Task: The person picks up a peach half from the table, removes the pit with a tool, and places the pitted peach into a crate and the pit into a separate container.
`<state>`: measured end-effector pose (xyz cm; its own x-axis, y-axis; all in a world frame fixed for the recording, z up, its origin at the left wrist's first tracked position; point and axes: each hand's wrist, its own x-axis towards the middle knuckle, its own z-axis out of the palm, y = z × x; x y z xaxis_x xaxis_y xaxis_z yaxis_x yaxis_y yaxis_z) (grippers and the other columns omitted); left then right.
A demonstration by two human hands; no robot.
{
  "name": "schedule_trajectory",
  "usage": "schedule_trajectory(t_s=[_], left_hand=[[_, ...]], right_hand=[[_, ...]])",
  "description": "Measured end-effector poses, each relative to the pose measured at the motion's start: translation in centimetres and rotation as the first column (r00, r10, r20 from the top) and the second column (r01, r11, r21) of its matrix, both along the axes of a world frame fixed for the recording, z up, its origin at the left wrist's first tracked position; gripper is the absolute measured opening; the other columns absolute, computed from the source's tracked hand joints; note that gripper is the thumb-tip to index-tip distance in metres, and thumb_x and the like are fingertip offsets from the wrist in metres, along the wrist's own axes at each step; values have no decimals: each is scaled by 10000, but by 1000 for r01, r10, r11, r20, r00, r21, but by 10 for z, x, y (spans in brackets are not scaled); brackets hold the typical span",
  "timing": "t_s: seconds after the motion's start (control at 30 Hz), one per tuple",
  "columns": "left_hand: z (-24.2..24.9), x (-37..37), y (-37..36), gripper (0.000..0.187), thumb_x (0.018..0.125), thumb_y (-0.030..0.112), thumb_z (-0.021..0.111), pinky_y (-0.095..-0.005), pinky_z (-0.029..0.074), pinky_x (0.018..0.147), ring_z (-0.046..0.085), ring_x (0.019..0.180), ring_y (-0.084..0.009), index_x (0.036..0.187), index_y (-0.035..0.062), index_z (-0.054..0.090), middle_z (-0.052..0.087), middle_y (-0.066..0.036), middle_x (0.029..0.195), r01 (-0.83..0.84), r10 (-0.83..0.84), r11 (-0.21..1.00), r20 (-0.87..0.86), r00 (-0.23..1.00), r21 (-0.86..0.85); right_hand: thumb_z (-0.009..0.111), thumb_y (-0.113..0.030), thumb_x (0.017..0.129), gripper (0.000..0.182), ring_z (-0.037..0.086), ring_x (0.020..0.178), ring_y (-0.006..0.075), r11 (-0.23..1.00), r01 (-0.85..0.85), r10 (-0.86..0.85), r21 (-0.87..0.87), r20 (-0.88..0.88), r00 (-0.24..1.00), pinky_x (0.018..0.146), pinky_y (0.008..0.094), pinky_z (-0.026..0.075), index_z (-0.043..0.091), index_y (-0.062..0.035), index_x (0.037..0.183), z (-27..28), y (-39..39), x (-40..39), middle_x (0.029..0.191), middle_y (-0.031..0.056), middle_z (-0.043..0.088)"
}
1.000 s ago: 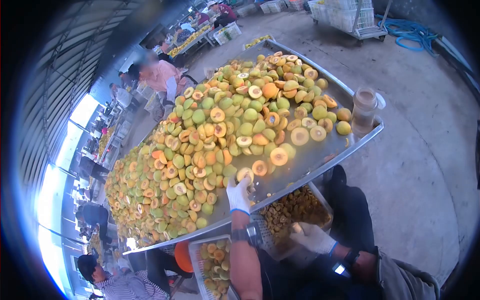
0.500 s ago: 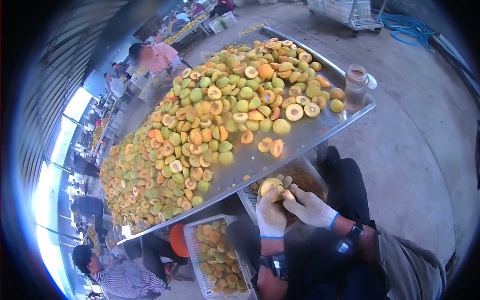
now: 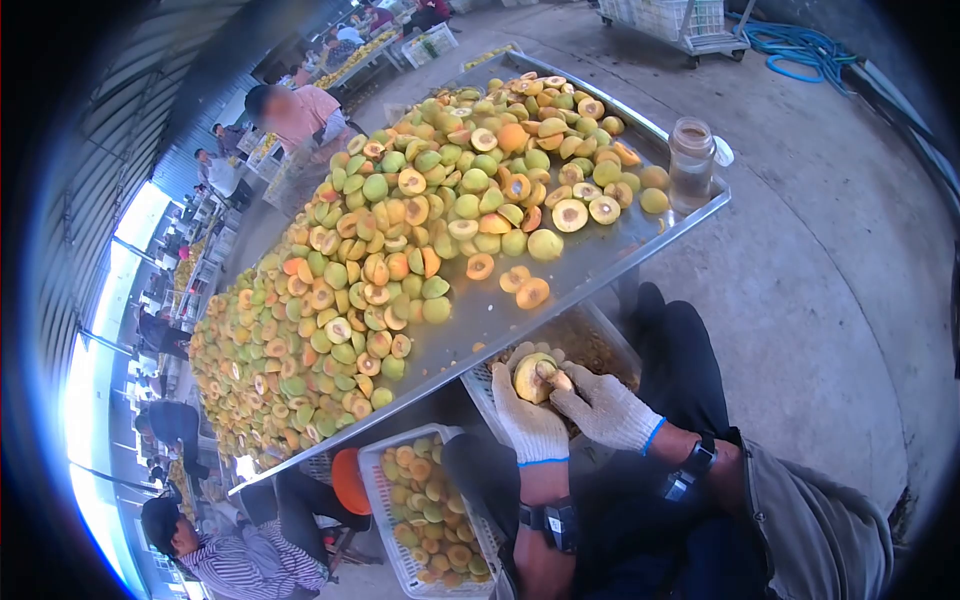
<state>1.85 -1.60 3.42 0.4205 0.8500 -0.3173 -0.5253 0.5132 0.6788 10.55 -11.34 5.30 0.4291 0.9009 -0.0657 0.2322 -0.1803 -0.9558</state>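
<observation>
My left hand (image 3: 530,418), in a white knit glove with a blue cuff, is closed around a yellow-green peach half (image 3: 535,377), its cut side turned toward my right hand. My right hand (image 3: 608,408), gloved alike, is closed with its thumb and fingertips against the fruit's cut face. Whatever its fingers grip there is too small and hidden to name. Below both hands sits a light plastic crate (image 3: 622,350) with brown bits in it. Just beyond them is the metal table (image 3: 590,275), heaped with cut peaches (image 3: 400,240).
A clear jar (image 3: 691,165) stands at the table's right corner. On the left, a white crate (image 3: 372,490) of peach halves sits beside an orange bucket (image 3: 349,482). A person in a striped shirt (image 3: 255,565) sits nearby; another in pink (image 3: 305,115) works across the table.
Both hands have shifted slightly left, and the peach half now shows more of its cut face to me. The whole view has moved a little as my head turned.
</observation>
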Motion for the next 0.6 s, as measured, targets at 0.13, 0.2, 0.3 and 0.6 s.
schedule_trajectory(t_s=[0.13,0.2,0.3,0.6], left_hand=[[-1,2,1,514,1116,411,415,-476,551,970,653,1109,-349,1354,-19,564,642,-198,1255,-6,6,1000,-7,1000,8],[10,7,-3,516,1117,409,419,-472,556,962,650,1115,-345,1375,-18,552,635,-197,1270,-10,10,1000,15,1000,-6],[15,9,-7,506,1117,404,430,-461,565,940,651,1105,-334,1377,-15,546,634,-193,1267,-15,15,1000,29,999,-18],[11,3,-1,484,1108,431,443,-427,592,820,687,967,-302,1207,-18,594,668,-178,1133,-38,36,999,-128,991,-6]], right_hand=[[515,-382,1056,397,669,869,532,996,2,4,-91,58,998,774,594,519,601,-32,1223,6,2,-3,930,326,689],[509,-383,1059,394,669,850,532,997,19,-14,-72,75,997,760,596,519,601,-26,1199,2,3,-4,907,326,686],[498,-392,1063,407,670,837,529,999,29,-25,-43,77,997,747,592,520,600,-15,1176,-2,4,-3,892,327,684],[476,-424,1071,455,670,886,531,991,-99,99,-94,-7,995,773,566,514,587,-11,1226,2,2,-4,910,328,685]])
